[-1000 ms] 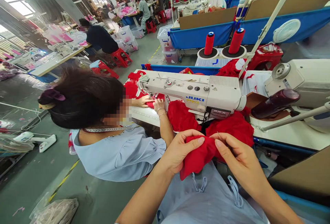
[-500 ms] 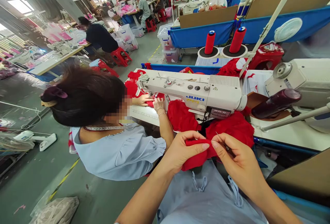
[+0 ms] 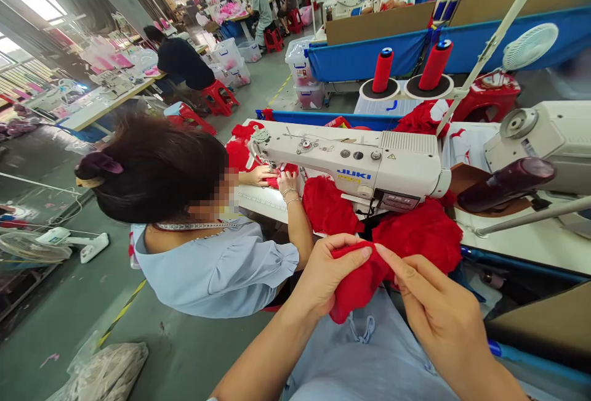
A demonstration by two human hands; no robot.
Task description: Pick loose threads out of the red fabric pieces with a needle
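My left hand point(image 3: 330, 268) grips a soft red piece of fabric point(image 3: 357, 290), its thumb lying on top. The cloth hangs from that hand above my lap. My right hand point(image 3: 438, 308) meets the upper edge of the same fabric with its fingertips pinched there; its thumb is mostly hidden behind the index finger. Just beyond my hands, a heap of red fabric point(image 3: 418, 234) lies beside the white sewing machine point(image 3: 341, 154). Another red bundle point(image 3: 330, 204) rests by the machine's front.
At my left a co-worker in a light blue top point(image 3: 217, 265) works red cloth under the machine needle with both hands. Two red thread cones point(image 3: 382, 71) stand behind the machine. A dark red cone point(image 3: 508, 184) and a metal rod point(image 3: 535, 216) are at the right.
My right hand has turned, its index finger now stretched along the fabric edge. A thin pointed metal thing seen at its fingers before is out of sight. The fabric hangs lower and fuller.
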